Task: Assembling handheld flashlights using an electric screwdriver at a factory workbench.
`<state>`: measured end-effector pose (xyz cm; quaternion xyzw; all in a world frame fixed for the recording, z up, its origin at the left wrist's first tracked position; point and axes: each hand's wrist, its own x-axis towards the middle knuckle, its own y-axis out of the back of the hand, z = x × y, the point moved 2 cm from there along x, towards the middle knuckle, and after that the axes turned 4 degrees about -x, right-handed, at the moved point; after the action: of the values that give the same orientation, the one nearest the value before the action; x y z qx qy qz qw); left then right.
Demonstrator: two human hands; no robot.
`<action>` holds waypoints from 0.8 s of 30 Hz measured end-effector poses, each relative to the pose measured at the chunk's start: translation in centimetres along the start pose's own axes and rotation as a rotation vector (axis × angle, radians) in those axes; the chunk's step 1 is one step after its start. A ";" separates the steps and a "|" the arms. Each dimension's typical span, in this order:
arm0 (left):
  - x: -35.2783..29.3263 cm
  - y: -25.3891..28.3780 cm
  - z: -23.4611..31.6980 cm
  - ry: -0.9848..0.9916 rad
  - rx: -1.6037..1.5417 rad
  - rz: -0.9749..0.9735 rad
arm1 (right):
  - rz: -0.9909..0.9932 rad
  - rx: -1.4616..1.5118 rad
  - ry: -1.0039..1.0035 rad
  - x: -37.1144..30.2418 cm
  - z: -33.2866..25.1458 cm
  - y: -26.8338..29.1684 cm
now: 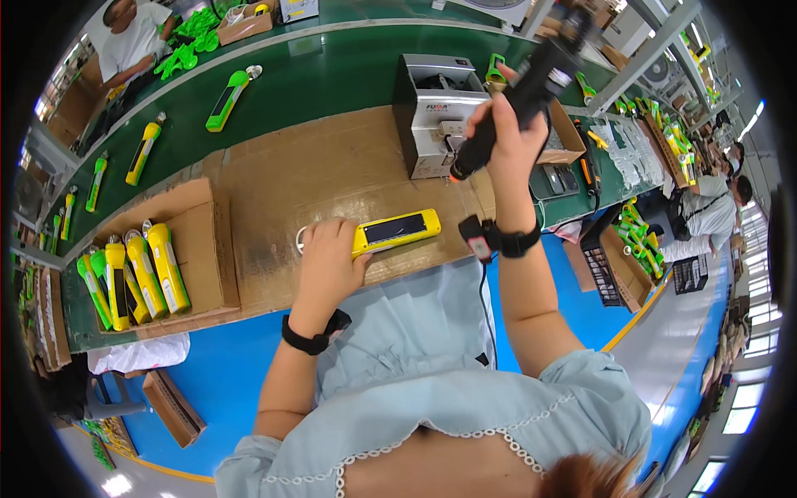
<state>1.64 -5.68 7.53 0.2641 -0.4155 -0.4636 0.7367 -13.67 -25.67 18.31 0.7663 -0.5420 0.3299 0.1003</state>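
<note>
My left hand [325,259] is closed around the head end of a yellow flashlight [400,231]. The flashlight lies on a brown cardboard sheet [299,170], its dark panel facing up and a metal ring showing past my fingers. Raised at the right, my right hand [513,139] grips a black electric screwdriver [540,79], its tip pointing down and to the left. Behind that tip stands a silver and black box-shaped machine [418,124] on the bench.
An open cardboard box [217,249] at the left holds several yellow and green flashlights [168,270]. More flashlights [226,101] lie along the green bench [324,70]. A cardboard tray [564,137] and a phone [554,181] sit at the right. A person [137,46] sits across the bench.
</note>
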 end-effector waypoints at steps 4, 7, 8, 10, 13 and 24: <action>1.0 -2.3 0.7 -0.068 -0.072 0.001 | -0.098 0.237 0.003 -4.5 -2.2 -2.2; 1.7 -3.2 0.9 -0.109 -0.078 0.066 | -0.119 0.102 0.005 -6.8 -2.7 -3.8; 1.9 -3.3 0.9 -0.107 -0.076 0.074 | -0.126 0.097 -0.008 -7.2 -2.7 -4.2; 2.0 -3.4 0.7 -0.082 -0.093 0.054 | -0.124 0.095 -0.002 -7.9 -2.7 -5.0; 1.8 -3.6 0.5 -0.061 -0.111 0.046 | -0.117 0.075 -0.030 -8.4 -2.1 -5.6; 1.7 -3.7 0.5 -0.046 -0.151 0.029 | -0.191 0.103 -0.085 -9.0 0.5 -5.8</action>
<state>-0.14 -8.82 5.59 0.1910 -0.4000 -0.4888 0.7514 -10.05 -16.76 13.56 0.8320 -0.4526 0.3134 0.0688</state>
